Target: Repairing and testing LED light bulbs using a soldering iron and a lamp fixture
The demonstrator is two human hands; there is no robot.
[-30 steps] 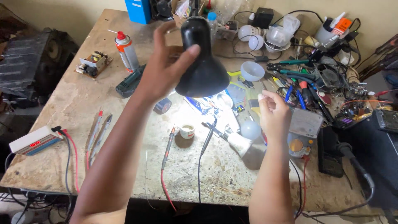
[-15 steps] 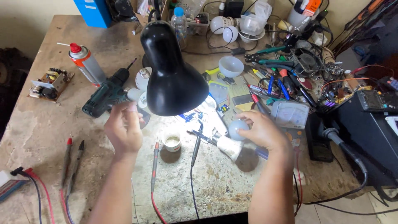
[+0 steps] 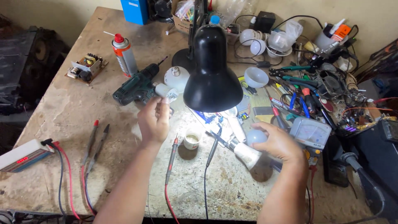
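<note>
My left hand [image 3: 154, 121] is raised over the bench, its fingertips shut on a small white bulb base part [image 3: 166, 91], just in front of the green cordless drill [image 3: 136, 87]. My right hand [image 3: 281, 144] grips a white LED bulb [image 3: 250, 150] that lies tilted low over the bench, its round dome under my fingers and its base pointing toward me. A black desk lamp shade [image 3: 212, 79] hangs between the hands and lights the bench below. A small white cup [image 3: 192, 139] stands in the light between a red probe [image 3: 171, 159] and a black probe [image 3: 212, 150].
A spray can [image 3: 124, 54], a circuit board [image 3: 86, 68] and a blue box [image 3: 134, 10] stand at the back left. A white device [image 3: 23, 155] with leads lies at the left edge. An analog meter [image 3: 311, 132], pliers, screwdrivers and spare bulbs [image 3: 253, 41] crowd the right side.
My left hand let go of the lamp shade, came down and now holds the small white part. My right hand lowered onto the bulb and stays gripping it.
</note>
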